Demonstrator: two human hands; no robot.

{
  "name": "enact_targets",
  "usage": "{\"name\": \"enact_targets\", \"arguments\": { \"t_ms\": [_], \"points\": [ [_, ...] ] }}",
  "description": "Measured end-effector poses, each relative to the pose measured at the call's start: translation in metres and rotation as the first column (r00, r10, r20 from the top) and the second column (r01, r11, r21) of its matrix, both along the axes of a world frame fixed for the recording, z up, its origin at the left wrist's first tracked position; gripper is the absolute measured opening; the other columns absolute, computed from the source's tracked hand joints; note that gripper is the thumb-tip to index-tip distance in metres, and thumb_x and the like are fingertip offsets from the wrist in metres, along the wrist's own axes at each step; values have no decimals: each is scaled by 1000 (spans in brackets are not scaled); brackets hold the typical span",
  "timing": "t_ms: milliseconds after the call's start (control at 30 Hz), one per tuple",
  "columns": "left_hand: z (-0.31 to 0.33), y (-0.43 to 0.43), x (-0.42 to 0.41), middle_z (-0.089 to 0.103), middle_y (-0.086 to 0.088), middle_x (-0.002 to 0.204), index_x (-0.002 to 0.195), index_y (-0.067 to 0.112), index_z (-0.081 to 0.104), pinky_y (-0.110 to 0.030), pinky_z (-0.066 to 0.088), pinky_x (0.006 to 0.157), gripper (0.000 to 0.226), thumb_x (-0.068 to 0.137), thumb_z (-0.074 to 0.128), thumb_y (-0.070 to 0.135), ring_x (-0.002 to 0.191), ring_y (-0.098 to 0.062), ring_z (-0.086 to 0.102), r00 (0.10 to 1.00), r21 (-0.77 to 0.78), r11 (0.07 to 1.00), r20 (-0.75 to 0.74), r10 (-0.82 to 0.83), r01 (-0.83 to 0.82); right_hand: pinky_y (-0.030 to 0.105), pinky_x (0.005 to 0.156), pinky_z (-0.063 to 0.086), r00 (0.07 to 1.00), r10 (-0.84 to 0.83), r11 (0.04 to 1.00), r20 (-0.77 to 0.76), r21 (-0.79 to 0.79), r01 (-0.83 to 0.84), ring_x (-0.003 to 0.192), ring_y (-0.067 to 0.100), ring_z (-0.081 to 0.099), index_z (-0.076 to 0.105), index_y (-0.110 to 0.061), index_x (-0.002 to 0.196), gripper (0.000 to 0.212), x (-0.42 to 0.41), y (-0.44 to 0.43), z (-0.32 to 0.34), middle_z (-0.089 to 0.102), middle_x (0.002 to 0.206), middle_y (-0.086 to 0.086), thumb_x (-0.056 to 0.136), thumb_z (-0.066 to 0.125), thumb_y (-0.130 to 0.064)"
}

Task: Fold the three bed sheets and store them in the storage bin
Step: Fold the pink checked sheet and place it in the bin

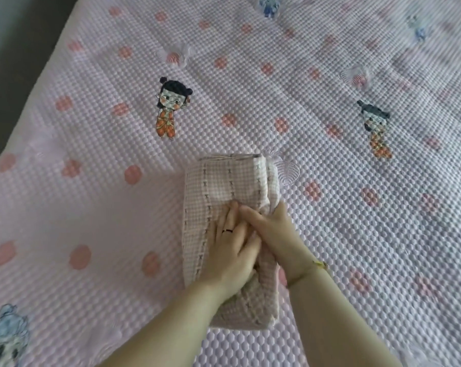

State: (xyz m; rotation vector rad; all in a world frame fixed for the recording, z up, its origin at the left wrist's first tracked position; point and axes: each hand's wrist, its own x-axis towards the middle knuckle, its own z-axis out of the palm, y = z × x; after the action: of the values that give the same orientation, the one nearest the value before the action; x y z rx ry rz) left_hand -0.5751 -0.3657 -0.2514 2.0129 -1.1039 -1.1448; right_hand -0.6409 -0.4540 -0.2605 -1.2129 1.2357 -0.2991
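1. The folded sheet, pink check with lines of little cross stitches, lay as a long thick bundle on the bed cover, near the middle of the near edge; its layered end pointed far, and its right side was bunched up.
2. The left hand lay flat on top of it, fingers straight and pressing down, gripping nothing; a dark ring sat on one finger.
3. The right hand crossed over the left one's fingers, up against that bunched right edge; honestly can't tell if it pinched the fold or just pressed; a thin bracelet sat on the wrist.
4. The cover was bumpy quilted pink with coral dots; an orange cartoon figure sat far left of the sheet, another far right.
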Motion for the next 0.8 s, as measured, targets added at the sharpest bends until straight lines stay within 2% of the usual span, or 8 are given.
{"name": "enact_targets", "arguments": {
  "t_ms": [100, 200, 367, 467, 533, 600, 700, 800],
  "points": [
    [3, 7, 10, 30, 24, 134, 110, 39, 49, 2, 9, 103, 35, 86, 25, 31, 133, 4, 20, 955, -135, 966, -232, 184, -219, 21, 73, 48, 997, 38, 998, -64, -49, -41, 93, 15, 59, 43, -18, 102, 33, 4, -7, -14, 56, 89, -6, 81, 67, -24],
    [-3, 17, 15, 36, 9, 141, 121, 27, 48, 10, 16, 89, 31, 93, 50, 13, 128, 0, 28, 873, -196, 851, -102, 477, -488, 41, 95, 44, 987, 68, 981, -147, -171, -93, 109, 24, 53, 49, -22, 103, 36, 3, -7, -33, 59, 108, 2, 76, 70, -36],
    [-24, 27, 23, 13, -7, 154, 147, 23, 11, -31, 22, 110, 99, 69, 67, 48, 140, -21, 18, 859, 81, 856, 59, 508, -511, 37, 114, 16, 963, 166, 935, -215, -277, -223, 134, 20, 23, 49, -17, 130, 57, 12, -16, -52, 33, 144, -1, 80, 66, -38],
    [-26, 20, 10, 15, -12, 153, 147, 19, 11, -37, 31, 104, 101, 68, 64, 55, 137, -27, 25, 840, 38, 865, 265, 473, -500, 42, 107, 34, 981, 168, 957, -95, -224, -186, 127, 19, 40, 48, -19, 129, 63, 20, -20, -58, 46, 134, 1, 73, 73, -36],
    [-25, 16, 5, 14, -11, 154, 147, 20, 11, -38, 34, 101, 101, 69, 63, 57, 135, -28, 27, 834, 38, 868, 302, 462, -495, 26, 89, 50, 994, 101, 991, 36, -88, -97, 106, 12, 56, 41, -22, 125, 61, 20, -23, -57, 56, 112, -6, 74, 75, -26],
    [-26, 17, 10, 16, -7, 153, 146, 23, 9, -35, 33, 100, 102, 68, 67, 53, 134, -24, 28, 831, 61, 842, 216, 513, -536, 18, 77, 53, 991, 61, 998, 120, 26, -64, 93, 4, 59, 37, -23, 125, 64, 17, -27, -56, 57, 105, -10, 74, 76, -18],
    [-19, 24, 24, 28, -7, 150, 147, 26, 10, -21, 28, 96, 97, 73, 71, 40, 133, -22, 33, 737, 162, 733, -45, 674, -660, 34, 85, 55, 985, 115, 976, 129, 169, -137, 100, 18, 64, 46, -19, 120, 65, 19, -29, -52, 64, 112, 3, 66, 81, -25],
    [-10, 31, 35, 44, -9, 140, 141, 20, 31, -9, 32, 66, 65, 84, 61, 29, 117, -20, 45, 676, 239, 699, -180, 714, -674, 30, 79, 56, 978, 189, 925, 91, 316, -209, 96, 20, 65, 53, -13, 118, 66, 15, -30, -40, 66, 109, 6, 62, 82, -33]
  ]
}}
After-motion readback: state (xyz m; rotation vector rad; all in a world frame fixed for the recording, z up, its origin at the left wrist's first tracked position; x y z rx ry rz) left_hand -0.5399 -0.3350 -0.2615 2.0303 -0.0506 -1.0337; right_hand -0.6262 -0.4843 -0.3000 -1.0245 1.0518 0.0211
